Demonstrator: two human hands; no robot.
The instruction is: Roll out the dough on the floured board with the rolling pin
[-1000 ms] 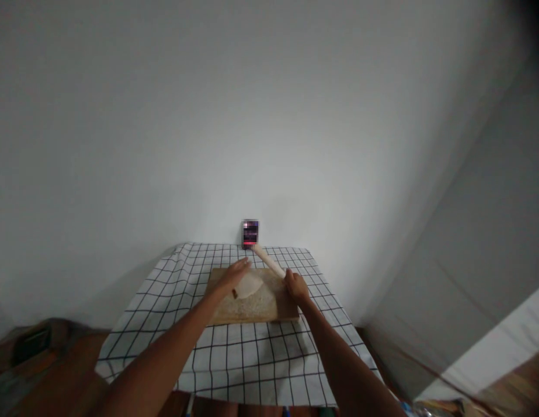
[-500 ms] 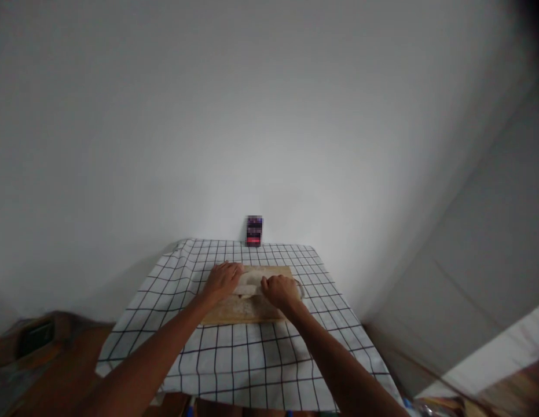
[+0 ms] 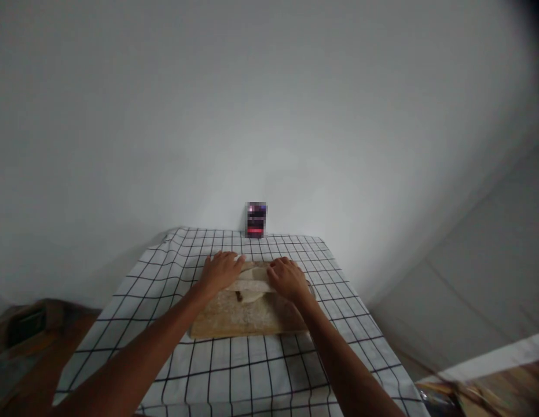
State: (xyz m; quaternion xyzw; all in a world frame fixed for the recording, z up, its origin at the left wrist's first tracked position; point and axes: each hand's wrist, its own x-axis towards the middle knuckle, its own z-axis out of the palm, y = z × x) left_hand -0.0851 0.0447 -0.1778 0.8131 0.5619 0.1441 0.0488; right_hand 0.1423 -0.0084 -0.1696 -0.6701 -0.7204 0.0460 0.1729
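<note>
A pale, floury rolling pin (image 3: 250, 285) lies crosswise on a wooden board (image 3: 247, 322). My left hand (image 3: 222, 270) is over the pin's left end, with its fingers bent forward across it. Over the right end my right hand (image 3: 289, 277) curls in the same way, and both palms hide the pin's ends. Flattened dough (image 3: 253, 297) shows under the pin, on its near and far sides. Flour dusts the board around it. A small dark mark or gap lies by the dough's near left edge.
A white cloth with black grid lines (image 3: 234, 370) covers the table. At its far edge a blurred-out phone-like object (image 3: 256, 220) leans on the white wall (image 3: 269, 116). A brown box-like thing (image 3: 28, 327) stands low on the left, and blurred items (image 3: 443, 399) lie low on the right.
Both hands have pushed forward with the rolling pin towards the board's far edge, baring more of the near board. My right hand's fingers have loosened from a fist-like curl. The view has tilted slightly.
</note>
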